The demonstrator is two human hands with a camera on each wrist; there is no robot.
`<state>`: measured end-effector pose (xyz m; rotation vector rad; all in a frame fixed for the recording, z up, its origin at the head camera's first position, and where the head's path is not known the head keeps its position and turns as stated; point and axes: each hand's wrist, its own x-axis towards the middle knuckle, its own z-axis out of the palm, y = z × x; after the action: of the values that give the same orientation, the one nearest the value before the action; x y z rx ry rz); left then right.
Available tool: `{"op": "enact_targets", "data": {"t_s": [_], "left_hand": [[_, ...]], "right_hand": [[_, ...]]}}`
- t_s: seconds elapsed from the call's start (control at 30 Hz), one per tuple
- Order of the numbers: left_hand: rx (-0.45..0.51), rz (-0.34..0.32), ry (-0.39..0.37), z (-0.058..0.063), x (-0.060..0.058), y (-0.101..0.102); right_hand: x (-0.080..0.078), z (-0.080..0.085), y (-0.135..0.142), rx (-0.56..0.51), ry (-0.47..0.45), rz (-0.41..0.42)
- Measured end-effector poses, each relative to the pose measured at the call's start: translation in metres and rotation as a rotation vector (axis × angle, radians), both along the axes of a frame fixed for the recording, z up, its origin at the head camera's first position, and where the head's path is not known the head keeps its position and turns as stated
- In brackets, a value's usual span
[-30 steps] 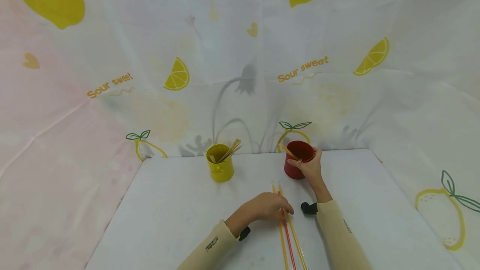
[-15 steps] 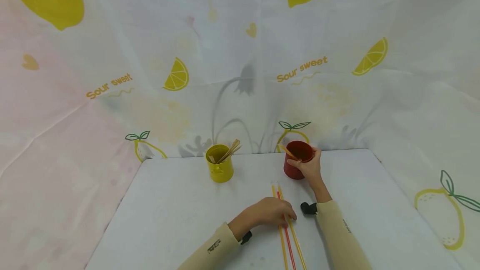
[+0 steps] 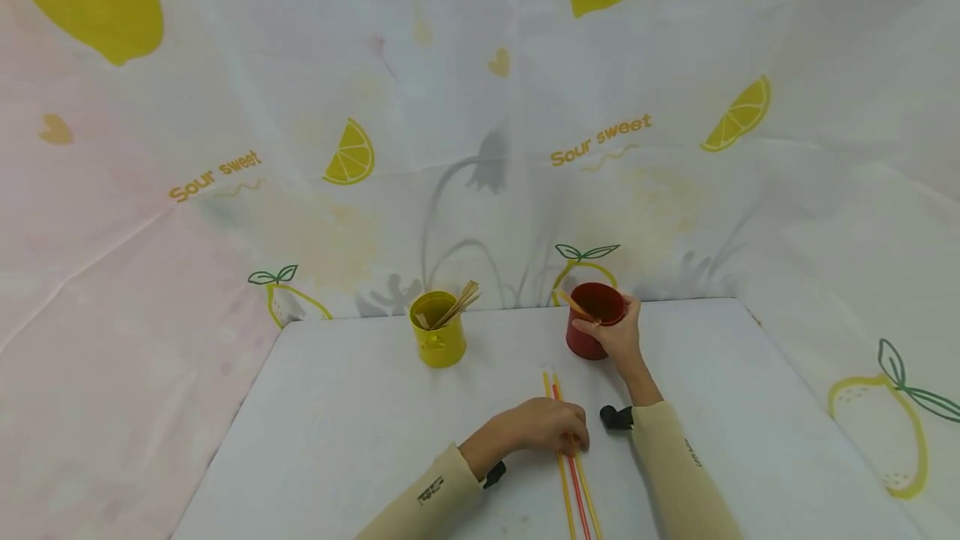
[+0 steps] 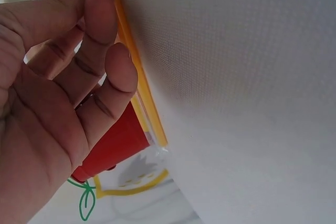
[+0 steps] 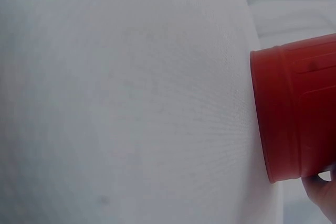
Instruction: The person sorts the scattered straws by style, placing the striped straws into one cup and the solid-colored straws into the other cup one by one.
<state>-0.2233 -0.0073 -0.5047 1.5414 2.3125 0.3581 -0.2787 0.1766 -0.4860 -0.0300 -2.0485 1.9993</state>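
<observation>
Three long straws in clear wrappers, two yellow and one red (image 3: 580, 494), lie side by side on the white table. My left hand (image 3: 546, 427) is over their middle, fingers bent down. In the left wrist view, its thumb and forefinger pinch near a yellow-orange straw (image 4: 144, 90) at the top edge; the exact contact is partly cut off. My right hand (image 3: 624, 340) grips the rim and side of a red bucket (image 3: 583, 343), which stands upright with an orange straw (image 3: 573, 304) leaning inside. The right wrist view shows the bucket's base on the table.
A yellow bucket (image 3: 441, 350) with several thin wooden sticks (image 3: 459, 305) stands at the table's (image 3: 337, 440) back, left of the red one. A lemon-print cloth (image 3: 450, 107) hangs right behind the table edge.
My left hand has moved slightly right and down, its fingers closing over the straws. The rightmost yellow straw's near end has shifted left, closer to the red one. My right hand stays on the bucket.
</observation>
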Motion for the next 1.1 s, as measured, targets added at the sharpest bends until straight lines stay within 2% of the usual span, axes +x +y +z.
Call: {"op": "enact_targets", "data": {"t_s": [0.37, 0.57, 0.67, 0.9, 1.1], "left_hand": [[-0.031, -0.028, -0.042, 0.001, -0.0019, -0.0004], [-0.053, -0.02, -0.052, 0.0027, 0.0003, -0.0015], [-0.054, -0.012, -0.021, 0.0024, 0.0006, -0.002], [-0.021, -0.018, 0.103, 0.0031, -0.0007, -0.004], [0.019, -0.034, 0.136, 0.0059, -0.0008, -0.0058]], "right_hand": [[0.0002, 0.001, -0.0012, -0.004, 0.006, -0.012], [0.0003, 0.0001, -0.0008, 0.001, 0.005, -0.005], [-0.0002, -0.0006, -0.001, 0.004, 0.001, -0.004], [-0.0005, -0.0014, -0.0008, -0.003, -0.008, -0.018], [0.0004, -0.0015, -0.0004, -0.011, -0.017, -0.008]]}}
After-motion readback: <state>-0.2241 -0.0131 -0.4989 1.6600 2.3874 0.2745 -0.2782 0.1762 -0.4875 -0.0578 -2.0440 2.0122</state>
